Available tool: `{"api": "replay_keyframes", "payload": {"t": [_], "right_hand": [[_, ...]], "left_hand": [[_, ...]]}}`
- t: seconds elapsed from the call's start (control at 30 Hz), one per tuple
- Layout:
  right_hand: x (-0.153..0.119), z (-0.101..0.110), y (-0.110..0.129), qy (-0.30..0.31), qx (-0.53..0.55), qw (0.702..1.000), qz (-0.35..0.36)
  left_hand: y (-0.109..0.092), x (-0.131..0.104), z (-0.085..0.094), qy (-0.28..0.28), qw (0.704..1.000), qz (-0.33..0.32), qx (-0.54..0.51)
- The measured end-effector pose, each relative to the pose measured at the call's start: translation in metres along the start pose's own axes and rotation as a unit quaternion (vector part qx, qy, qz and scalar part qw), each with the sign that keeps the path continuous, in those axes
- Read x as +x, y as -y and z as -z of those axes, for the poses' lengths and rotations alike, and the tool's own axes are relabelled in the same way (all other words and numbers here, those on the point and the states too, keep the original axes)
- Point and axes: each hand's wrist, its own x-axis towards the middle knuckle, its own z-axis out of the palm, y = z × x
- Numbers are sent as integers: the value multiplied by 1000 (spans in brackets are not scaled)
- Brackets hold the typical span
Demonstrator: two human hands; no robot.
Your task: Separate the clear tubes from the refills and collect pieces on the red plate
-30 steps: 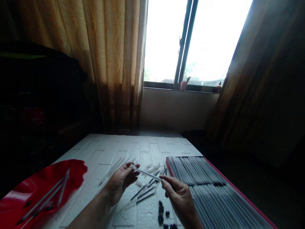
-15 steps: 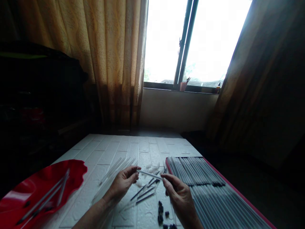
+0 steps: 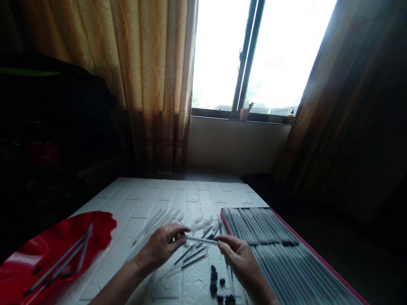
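Note:
My left hand [image 3: 163,242] and my right hand [image 3: 238,255] hold a slim pale pen [image 3: 202,240] level between them over the table. The left fingers pinch one end and the right thumb and fingers close on the other. Dark ink refills [image 3: 193,256] lie on the table just beneath it. Nearer to me, beside the right hand, are small black plugs [image 3: 214,283] in a loose cluster. Clear empty pen barrels [image 3: 156,222] are spread behind the left hand, and clear caps [image 3: 203,223] lie beyond the pen.
On the right, a red-edged box [image 3: 318,255] holds many pens [image 3: 295,269] in two rows. A wavy-rimmed red dish [image 3: 28,250] with several pens sits at the left. The white brick-patterned table [image 3: 187,197] ends before a curtained window [image 3: 219,55].
The pen has come down slightly and now lies more level. Both hands have shifted with it, the right wrist a little to the right. The things on the table look unmoved.

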Motion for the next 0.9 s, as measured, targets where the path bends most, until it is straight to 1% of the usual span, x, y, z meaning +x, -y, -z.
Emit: {"api": "replay_keyframes", "payload": {"t": [0.03,0.1,0.17,0.23,0.3,0.4,0.43,0.5,0.53,0.6,0.67,0.77,0.9], "right_hand": [[0,1,-2,30,0,999,-12],[-2,-1,-4,87,1,996,-21],[-5,-6,-6,135,2,991,-13],[-9,-16,-9,165,13,986,-8],[-14,-30,-14,187,27,982,-18],[-21,-53,-24,219,7,975,-28],[-23,-60,-27,219,-17,975,-24],[-28,-72,-34,189,-98,977,9],[-29,-76,-37,167,-149,974,33],[-32,-83,-43,124,-247,958,79],[-34,-89,-48,94,-309,940,107],[-36,-100,-56,60,-341,930,123],[-38,-115,-64,22,-345,929,131]], "left_hand": [[-1,0,2,16,999,11,-28],[-3,0,4,41,991,42,-119],[-3,0,2,40,974,70,-213],[-2,1,-3,3,955,90,-282],[0,2,-11,-49,936,111,-332],[3,3,-21,-138,915,146,-349],[3,3,-24,-166,909,161,-347],[1,2,-28,-198,895,195,-349],[-1,2,-29,-202,889,210,-353],[-5,0,-31,-194,883,230,-360],[-9,-1,-33,-193,883,231,-360],[-12,0,-36,-223,873,243,-359],[-14,3,-41,-257,842,266,-393]]}}
